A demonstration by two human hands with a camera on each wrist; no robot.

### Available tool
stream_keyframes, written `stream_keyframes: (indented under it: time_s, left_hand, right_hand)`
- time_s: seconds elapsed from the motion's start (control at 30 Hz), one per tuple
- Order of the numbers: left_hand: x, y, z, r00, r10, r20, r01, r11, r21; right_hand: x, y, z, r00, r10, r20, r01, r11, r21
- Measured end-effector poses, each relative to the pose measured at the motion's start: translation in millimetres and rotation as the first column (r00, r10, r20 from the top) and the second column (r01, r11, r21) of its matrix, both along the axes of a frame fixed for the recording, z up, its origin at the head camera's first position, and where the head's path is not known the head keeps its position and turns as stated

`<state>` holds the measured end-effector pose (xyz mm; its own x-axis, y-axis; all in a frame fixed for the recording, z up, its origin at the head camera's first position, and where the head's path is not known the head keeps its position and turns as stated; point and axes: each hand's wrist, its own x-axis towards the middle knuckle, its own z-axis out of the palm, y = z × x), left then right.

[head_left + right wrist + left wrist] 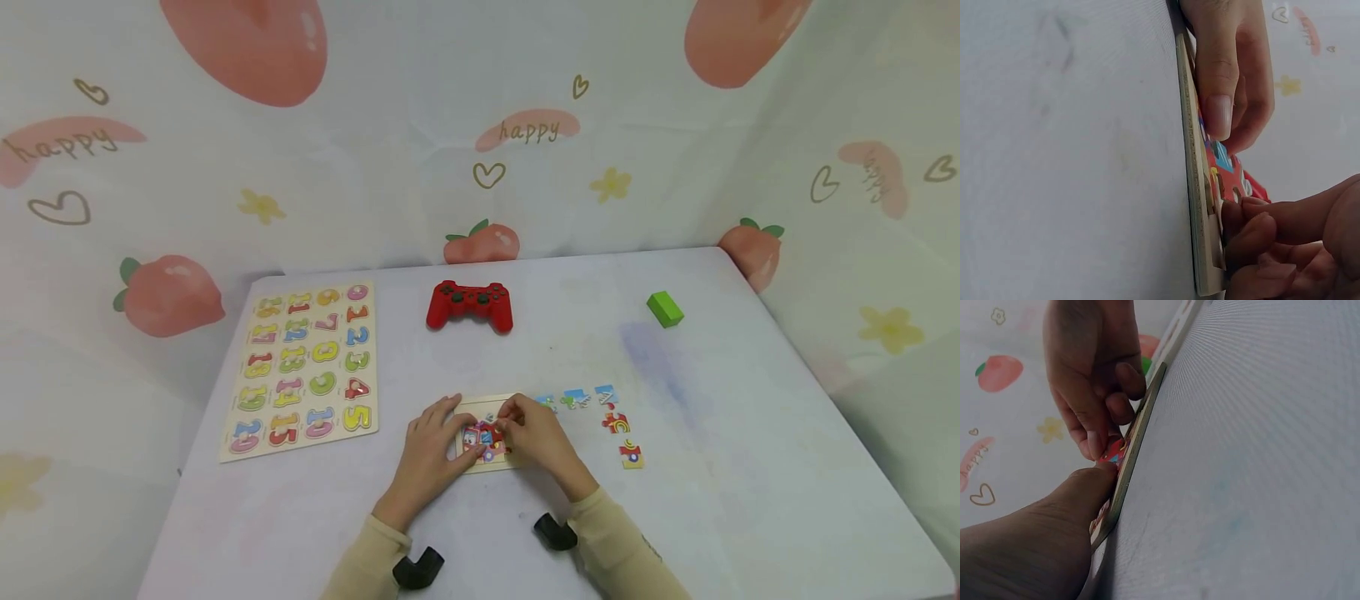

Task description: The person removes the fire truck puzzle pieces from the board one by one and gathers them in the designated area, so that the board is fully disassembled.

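A small wooden jigsaw tray (491,467) lies on the white table, with joined red and blue pieces (486,435) showing a vehicle picture inside it. My left hand (429,446) rests at the tray's left side, fingers along its far left corner. Its thumb (1219,115) presses on the picture. Over the right part of the tray, my right hand (543,435) pinches a red puzzle piece (1230,182) between thumb and forefinger, right at the joined pieces. The fingers cover much of that piece. Bare recess shows in the tray's near right part in the right wrist view.
Several loose puzzle pieces (617,423) lie right of the tray in a bent row. A wooden number board (300,367) lies to the left. Behind are a red game controller (470,307) and a green block (665,309). A printed cloth (405,167) hangs behind the table.
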<state>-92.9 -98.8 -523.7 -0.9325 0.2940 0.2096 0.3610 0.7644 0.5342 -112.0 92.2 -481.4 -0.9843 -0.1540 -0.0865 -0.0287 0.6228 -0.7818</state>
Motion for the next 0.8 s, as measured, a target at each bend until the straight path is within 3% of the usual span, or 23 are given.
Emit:
stream_keyframes:
  time_s: [0.47,0.7,0.8]
  left_hand:
    - [0.2,0.7,-0.8,1.0,-0.004,-0.023,0.005,1.0,0.014]
    - [0.5,0.0,-1.6,1.0,-0.007,-0.012,0.007,1.0,-0.001]
    - [0.3,0.2,-2.4,1.0,-0.006,-0.007,0.006,1.0,-0.003]
  right_hand:
    - [-1.7,7.8,4.7,0.999,-0.045,0.03,0.045,0.999,0.003]
    - [-0.8,48.5,14.4,0.988,-0.14,0.062,0.137,0.989,0.054]
    - [1.3,72.0,17.5,0.987,-0.147,0.062,0.14,0.985,0.104]
